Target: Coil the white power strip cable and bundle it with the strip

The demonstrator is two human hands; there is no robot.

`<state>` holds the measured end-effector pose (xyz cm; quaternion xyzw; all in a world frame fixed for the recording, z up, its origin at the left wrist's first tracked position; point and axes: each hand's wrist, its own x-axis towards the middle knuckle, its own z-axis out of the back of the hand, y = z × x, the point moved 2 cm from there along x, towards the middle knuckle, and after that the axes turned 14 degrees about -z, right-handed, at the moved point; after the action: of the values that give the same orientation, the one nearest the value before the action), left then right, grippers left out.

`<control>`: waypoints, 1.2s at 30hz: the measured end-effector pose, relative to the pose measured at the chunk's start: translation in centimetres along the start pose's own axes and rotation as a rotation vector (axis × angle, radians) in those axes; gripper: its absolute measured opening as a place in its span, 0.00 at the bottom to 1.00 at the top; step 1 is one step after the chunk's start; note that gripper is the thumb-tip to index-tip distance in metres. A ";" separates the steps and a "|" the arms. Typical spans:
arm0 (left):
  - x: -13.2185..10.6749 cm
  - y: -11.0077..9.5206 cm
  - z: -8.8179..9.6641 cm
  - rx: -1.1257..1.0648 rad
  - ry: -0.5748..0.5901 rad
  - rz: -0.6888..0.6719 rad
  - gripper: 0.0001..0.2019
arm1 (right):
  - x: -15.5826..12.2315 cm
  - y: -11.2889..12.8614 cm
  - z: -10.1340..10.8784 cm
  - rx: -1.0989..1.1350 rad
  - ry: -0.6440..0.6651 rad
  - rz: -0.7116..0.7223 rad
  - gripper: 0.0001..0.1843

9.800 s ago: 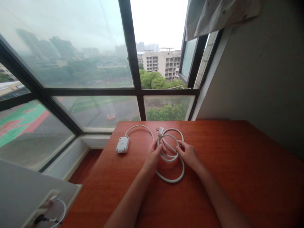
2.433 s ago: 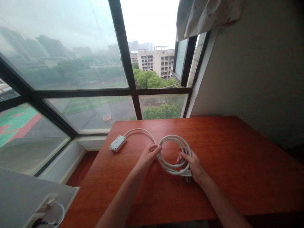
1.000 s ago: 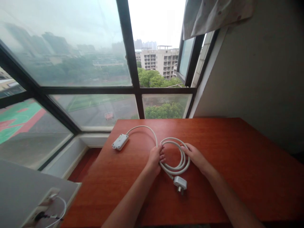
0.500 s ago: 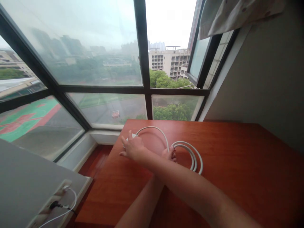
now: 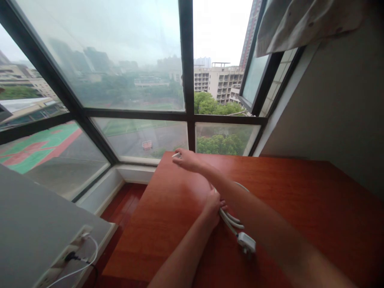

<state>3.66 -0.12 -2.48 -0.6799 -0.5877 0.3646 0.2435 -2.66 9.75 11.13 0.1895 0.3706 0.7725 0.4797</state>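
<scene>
My left hand (image 5: 213,205) is closed around a coiled white cable (image 5: 238,227) above the brown tabletop. On the right of that hand, a white power plug (image 5: 246,242) hangs from the cable, its metal prongs pointing down. My right arm crosses over the left one and hides part of the coil. Near the far left corner of the table, my right hand (image 5: 188,161) pinches a thin white piece (image 5: 176,155). Whether this piece joins the cable cannot be made out.
The reddish-brown table (image 5: 294,196) reaches up to the dark-framed window (image 5: 135,116). At lower left, a low white wall carries a socket strip (image 5: 64,254) with a white and a black plug in it. A pale cloth (image 5: 300,28) hangs at upper right.
My right hand has moved away from me and right, to the table's far edge. The cable arc between my hands no longer shows. A plug now shows beside my left hand.
</scene>
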 end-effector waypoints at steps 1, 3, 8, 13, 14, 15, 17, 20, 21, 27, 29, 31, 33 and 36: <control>0.0 -0.1 -0.1 -0.014 -0.008 -0.003 0.15 | -0.5 -0.5 2.4 0.195 -0.011 -0.014 0.21; -0.1 -0.4 -0.1 -0.058 -0.025 0.003 0.15 | -2.3 -1.8 7.0 0.558 -0.009 -0.013 0.20; -0.2 -1.4 0.2 -0.193 -0.065 0.050 0.14 | -8.8 -8.3 15.5 1.009 -0.192 -0.017 0.18; 0.0 -2.3 0.8 -0.324 -0.105 0.020 0.09 | -15.1 -17.6 16.7 1.150 -0.323 -0.211 0.19; 0.1 -2.4 0.9 -0.346 -0.107 0.013 0.08 | -16.2 -19.2 16.4 1.172 -0.327 -0.243 0.21; 0.1 -2.6 0.9 -0.368 -0.111 0.012 0.07 | -17.2 -20.7 15.9 1.194 -0.317 -0.269 0.22; 0.2 -2.8 1.0 -0.408 -0.119 0.026 0.06 | -19.0 -23.1 14.8 1.254 -0.289 -0.298 0.23; 0.1 -3.4 1.1 -0.467 -0.118 0.052 0.05 | -21.1 -25.6 13.0 1.360 -0.238 -0.338 0.25; 0.1 -3.6 1.1 -0.488 -0.113 0.056 0.06 | -21.6 -26.1 12.4 1.390 -0.222 -0.358 0.25; -0.3 -4.4 1.0 -0.531 -0.069 -0.024 0.13 | -22.6 -27.2 9.8 1.304 -0.230 -0.519 0.21; -0.4 -4.3 1.0 -0.474 -0.083 -0.050 0.12 | -22.4 -27.1 9.1 1.179 -0.242 -0.577 0.22; -0.4 -4.2 1.2 -0.413 -0.104 -0.054 0.13 | -22.1 -26.8 8.7 1.060 -0.251 -0.614 0.23; -0.3 -4.0 1.3 -0.376 -0.113 -0.050 0.15 | -21.8 -26.6 8.4 0.924 -0.274 -0.647 0.23; -0.1 -4.0 1.6 -0.377 -0.094 -0.045 0.16 | -21.4 -26.2 8.4 0.572 -0.309 -0.688 0.22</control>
<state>-0.08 0.40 -0.45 -0.6822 -0.6716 0.2738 0.0920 28.55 1.17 -1.82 0.2928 0.5340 0.3983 0.6859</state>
